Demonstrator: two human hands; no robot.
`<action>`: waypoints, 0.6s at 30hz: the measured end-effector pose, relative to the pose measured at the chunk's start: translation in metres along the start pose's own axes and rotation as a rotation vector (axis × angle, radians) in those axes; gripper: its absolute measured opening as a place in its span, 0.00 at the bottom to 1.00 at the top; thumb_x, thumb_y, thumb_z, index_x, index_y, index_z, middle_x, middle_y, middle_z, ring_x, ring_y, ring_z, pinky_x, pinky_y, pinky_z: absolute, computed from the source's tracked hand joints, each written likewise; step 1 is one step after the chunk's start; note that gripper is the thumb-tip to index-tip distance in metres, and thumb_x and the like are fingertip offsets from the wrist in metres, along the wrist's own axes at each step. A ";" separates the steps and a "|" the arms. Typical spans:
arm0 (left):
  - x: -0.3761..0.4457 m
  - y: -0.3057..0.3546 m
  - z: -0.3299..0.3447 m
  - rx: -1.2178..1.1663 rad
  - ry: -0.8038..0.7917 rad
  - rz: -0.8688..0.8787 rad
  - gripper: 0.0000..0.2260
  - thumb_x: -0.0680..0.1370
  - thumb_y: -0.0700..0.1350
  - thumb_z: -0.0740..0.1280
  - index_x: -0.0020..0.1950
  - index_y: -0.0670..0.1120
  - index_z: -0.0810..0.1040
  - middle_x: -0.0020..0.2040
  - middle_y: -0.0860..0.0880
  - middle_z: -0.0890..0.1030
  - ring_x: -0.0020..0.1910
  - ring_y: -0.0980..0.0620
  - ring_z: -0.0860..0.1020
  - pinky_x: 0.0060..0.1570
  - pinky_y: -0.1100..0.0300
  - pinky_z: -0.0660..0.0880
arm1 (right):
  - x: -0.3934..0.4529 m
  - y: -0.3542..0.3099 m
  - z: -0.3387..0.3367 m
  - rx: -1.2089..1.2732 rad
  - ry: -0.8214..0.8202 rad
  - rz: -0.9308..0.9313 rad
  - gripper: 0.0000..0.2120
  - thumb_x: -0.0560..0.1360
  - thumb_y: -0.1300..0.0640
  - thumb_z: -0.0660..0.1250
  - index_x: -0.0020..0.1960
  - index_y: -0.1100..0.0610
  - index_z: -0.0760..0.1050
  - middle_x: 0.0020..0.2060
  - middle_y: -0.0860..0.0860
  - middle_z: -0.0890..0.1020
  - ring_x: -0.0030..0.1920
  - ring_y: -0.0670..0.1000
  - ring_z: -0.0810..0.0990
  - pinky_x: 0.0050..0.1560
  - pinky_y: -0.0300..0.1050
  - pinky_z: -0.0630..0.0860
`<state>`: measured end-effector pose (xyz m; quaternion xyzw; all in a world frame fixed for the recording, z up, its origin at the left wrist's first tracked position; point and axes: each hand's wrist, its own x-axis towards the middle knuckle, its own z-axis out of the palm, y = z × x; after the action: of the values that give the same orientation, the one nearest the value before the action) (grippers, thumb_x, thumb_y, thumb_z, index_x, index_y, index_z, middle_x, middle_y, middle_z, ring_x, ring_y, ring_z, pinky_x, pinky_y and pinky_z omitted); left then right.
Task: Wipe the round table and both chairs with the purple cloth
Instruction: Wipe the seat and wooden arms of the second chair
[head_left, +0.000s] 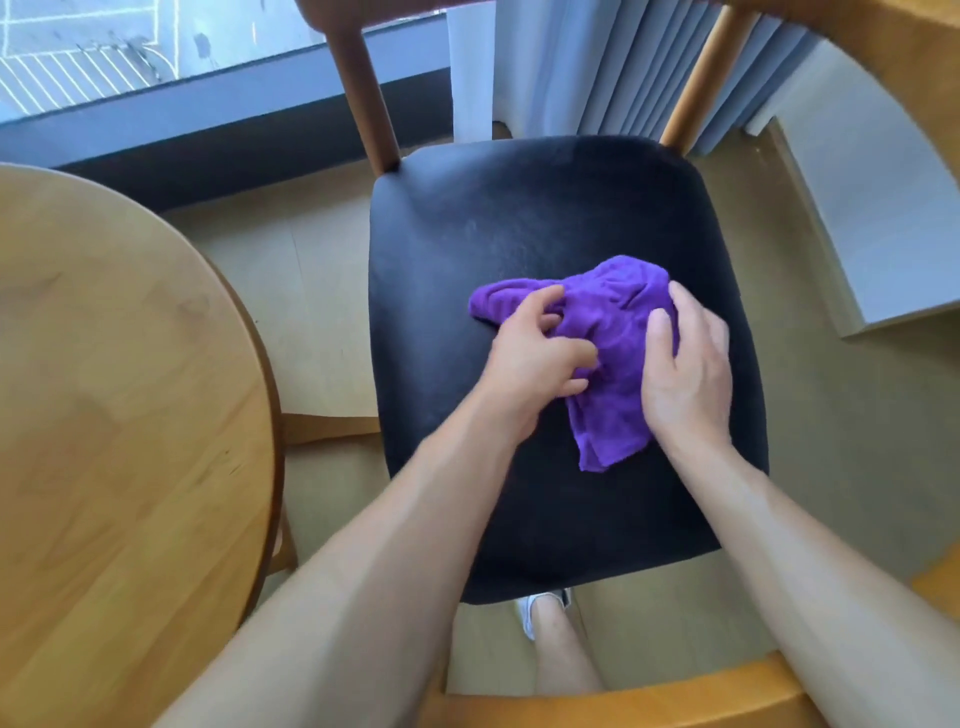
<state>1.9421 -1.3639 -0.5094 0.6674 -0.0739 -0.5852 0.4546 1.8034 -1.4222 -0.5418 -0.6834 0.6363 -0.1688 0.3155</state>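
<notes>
A crumpled purple cloth (608, 332) lies on the black padded seat (519, 218) of a wooden chair, a little right of the seat's middle. My left hand (535, 358) is on the cloth's left part, its fingers curled into the folds. My right hand (685, 374) lies flat on the cloth's right side, fingers straight and pressing down. The round wooden table (114, 415) fills the left of the view, beside the chair.
The chair's two wooden back posts (363, 88) rise at the far edge of the seat. A window sill and grey curtains (623, 62) stand behind it. A wooden rail (649, 696) crosses the bottom of the view, above my leg and white shoe (540, 608).
</notes>
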 end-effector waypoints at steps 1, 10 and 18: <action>0.005 0.004 -0.009 0.032 0.058 0.037 0.26 0.72 0.31 0.66 0.69 0.47 0.74 0.61 0.46 0.76 0.43 0.49 0.81 0.48 0.44 0.83 | -0.004 -0.003 -0.001 -0.086 0.004 -0.060 0.28 0.80 0.41 0.59 0.78 0.45 0.59 0.74 0.51 0.64 0.71 0.53 0.67 0.64 0.48 0.69; 0.036 -0.026 -0.105 0.864 0.582 0.379 0.27 0.74 0.36 0.61 0.73 0.46 0.69 0.72 0.48 0.72 0.69 0.43 0.69 0.69 0.50 0.66 | -0.013 -0.037 0.057 -0.538 -0.177 -0.152 0.37 0.67 0.42 0.73 0.71 0.40 0.60 0.71 0.54 0.60 0.65 0.60 0.65 0.56 0.60 0.70; 0.045 -0.074 -0.088 1.170 0.581 0.333 0.31 0.82 0.57 0.58 0.82 0.46 0.53 0.82 0.46 0.51 0.81 0.46 0.50 0.79 0.47 0.50 | 0.050 0.017 0.006 -0.458 0.034 -0.123 0.24 0.66 0.55 0.70 0.60 0.50 0.69 0.61 0.57 0.68 0.57 0.63 0.71 0.49 0.57 0.74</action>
<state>1.9986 -1.3034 -0.6015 0.9137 -0.3554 -0.1677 0.1039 1.8011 -1.4693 -0.5654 -0.7718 0.6203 -0.0507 0.1305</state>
